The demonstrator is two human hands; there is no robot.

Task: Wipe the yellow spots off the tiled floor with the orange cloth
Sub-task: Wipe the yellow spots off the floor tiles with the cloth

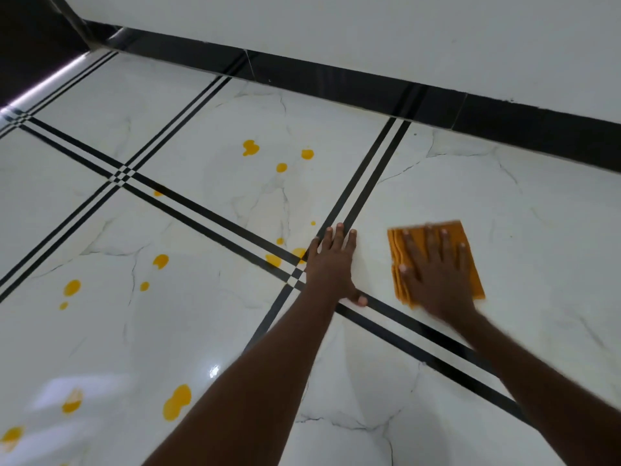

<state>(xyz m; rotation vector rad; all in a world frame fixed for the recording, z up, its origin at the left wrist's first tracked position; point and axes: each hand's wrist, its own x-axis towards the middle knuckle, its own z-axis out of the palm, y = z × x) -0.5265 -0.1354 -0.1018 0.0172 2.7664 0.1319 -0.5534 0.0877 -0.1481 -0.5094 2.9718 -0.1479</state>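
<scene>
White tiled floor [208, 331] (black double lines) bears yellow spots [250, 148] and an orange cloth [470, 264]

An indoor room, likely a home: glossy marble-look tiled floor [208, 324]; black skirting [369, 85]; white wall [369, 31].

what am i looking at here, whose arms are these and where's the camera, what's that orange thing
There is no machine here: the two arms belong to a person, and the single picture comes from a camera worn on their head, looking forward and down.

The surface is a glossy white tiled floor with black double lines between the tiles. A white wall with a black skirting runs along the top.

The right hand lies flat with spread fingers on a folded orange cloth, pressing it to the floor. The left hand rests flat on the floor beside it, holding nothing.

Yellow spots are scattered over the tiles left of the hands. The tile under the cloth shows none.
</scene>
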